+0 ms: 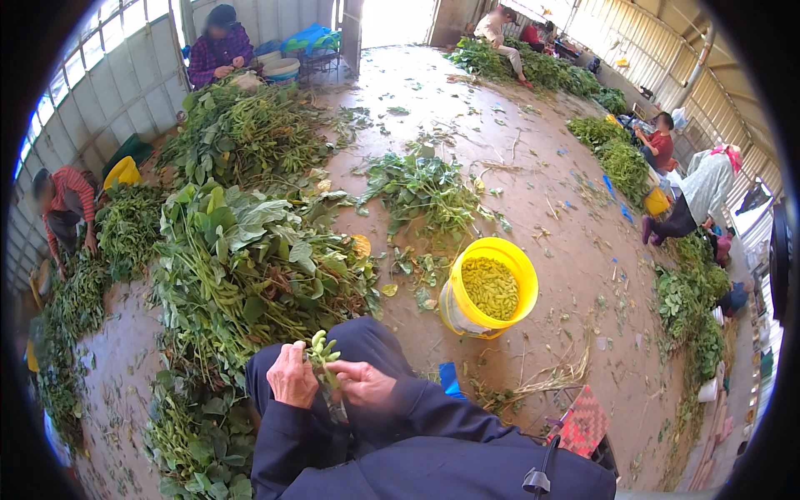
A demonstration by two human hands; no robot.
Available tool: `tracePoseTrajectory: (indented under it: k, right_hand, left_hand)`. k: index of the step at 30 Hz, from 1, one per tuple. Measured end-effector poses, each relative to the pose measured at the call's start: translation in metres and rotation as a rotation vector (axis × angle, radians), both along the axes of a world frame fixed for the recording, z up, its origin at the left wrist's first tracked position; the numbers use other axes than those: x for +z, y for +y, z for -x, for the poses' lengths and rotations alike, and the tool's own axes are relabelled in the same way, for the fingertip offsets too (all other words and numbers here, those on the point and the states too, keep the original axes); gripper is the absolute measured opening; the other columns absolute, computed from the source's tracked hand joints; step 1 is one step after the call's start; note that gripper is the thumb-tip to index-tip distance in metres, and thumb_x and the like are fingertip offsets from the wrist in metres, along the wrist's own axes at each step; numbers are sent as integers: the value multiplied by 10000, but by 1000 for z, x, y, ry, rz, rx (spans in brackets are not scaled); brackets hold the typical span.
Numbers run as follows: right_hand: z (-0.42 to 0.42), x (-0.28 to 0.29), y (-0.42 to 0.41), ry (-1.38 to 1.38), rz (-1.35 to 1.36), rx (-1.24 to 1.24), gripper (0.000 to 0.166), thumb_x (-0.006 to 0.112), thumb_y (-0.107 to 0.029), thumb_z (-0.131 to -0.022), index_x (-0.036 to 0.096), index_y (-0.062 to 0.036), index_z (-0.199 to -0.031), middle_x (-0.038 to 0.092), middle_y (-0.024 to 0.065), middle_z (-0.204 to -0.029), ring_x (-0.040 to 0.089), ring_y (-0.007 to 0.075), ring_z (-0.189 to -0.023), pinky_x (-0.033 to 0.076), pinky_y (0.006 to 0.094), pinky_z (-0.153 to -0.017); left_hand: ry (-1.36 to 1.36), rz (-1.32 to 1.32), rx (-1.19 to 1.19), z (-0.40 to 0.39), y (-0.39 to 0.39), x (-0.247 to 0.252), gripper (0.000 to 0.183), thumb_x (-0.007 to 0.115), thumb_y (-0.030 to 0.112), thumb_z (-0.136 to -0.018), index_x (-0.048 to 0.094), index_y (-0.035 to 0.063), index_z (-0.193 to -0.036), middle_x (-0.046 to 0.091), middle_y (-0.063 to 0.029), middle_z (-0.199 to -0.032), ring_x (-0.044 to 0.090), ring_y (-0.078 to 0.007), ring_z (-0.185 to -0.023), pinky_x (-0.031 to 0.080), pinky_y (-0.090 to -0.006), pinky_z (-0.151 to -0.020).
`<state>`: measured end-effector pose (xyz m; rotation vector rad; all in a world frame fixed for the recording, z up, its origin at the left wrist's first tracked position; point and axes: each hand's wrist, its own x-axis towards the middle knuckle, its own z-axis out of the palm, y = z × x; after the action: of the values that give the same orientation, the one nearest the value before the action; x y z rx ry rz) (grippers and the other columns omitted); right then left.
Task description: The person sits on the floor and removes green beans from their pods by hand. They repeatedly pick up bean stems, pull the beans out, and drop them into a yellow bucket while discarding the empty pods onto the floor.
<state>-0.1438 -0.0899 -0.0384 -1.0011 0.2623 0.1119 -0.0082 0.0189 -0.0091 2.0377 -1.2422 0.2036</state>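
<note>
A sprig of green soybean pods (pixel 322 351) is held between my two hands, above my knees. My left hand (pixel 292 377) grips the sprig from the left, its fingers curled. On the other side, my right hand (pixel 362 381) has its thumb and forefinger at the pods and stem. A large heap of leafy soybean plants (pixel 250 262) lies just beyond my left knee. To the right of my knees stands a yellow plastic bucket (pixel 447 300), partly filled with loose green pods (pixel 490 289).
A smaller pile of soybean plants (pixel 425 190) lies on the floor ahead. Scraps of blue tape (pixel 450 380) and dry stalks (pixel 556 375) are at my right, near a red patterned pad (pixel 581 422). Several people sit or bend by other heaps along the walls.
</note>
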Motion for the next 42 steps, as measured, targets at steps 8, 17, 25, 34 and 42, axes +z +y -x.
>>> tracePoseTrajectory:
  k: [8,17,25,34,42]
  right_hand:
    - [-41,-71,26,-325,695,-49,598,384,136,-698,445,-67,-1257,512,97,-623,529,205,-570,408,323,-526]
    - [-53,-47,25,-200,835,-79,445,407,-4,-814,537,-162,-1209,570,140,-653,568,246,-575,410,337,-539]
    - [-51,-4,13,-102,-63,-142,174,548,-207,-889,588,-123,-1036,464,-63,-618,377,21,-478,263,187,-414]
    - [-49,13,4,-38,-153,-139,186,681,-184,-808,638,-89,-962,479,-74,-619,349,3,-447,228,186,-405]
    - [-52,1,1,22,-325,-258,24,561,-116,-880,566,-113,-904,433,-65,-591,334,34,-410,229,186,-364]
  left_hand:
    - [565,209,56,4,1,0,115,556,9,-816,546,12,-931,367,40,-604,314,-29,-533,282,-199,-478]
    - [1067,616,81,-13,9,7,113,534,20,-858,538,1,-969,606,-61,-739,494,-64,-503,389,-180,-447]
    - [223,188,103,5,-2,13,215,571,-8,-782,565,10,-996,633,-155,-823,640,-266,-692,496,-311,-646]
    - [1045,395,-52,-6,2,8,209,581,-3,-829,538,-27,-1033,623,-102,-927,608,-147,-854,469,-252,-774]
    - [835,273,39,3,10,-3,141,526,111,-896,518,-7,-974,534,-18,-784,470,-74,-703,408,-215,-631]
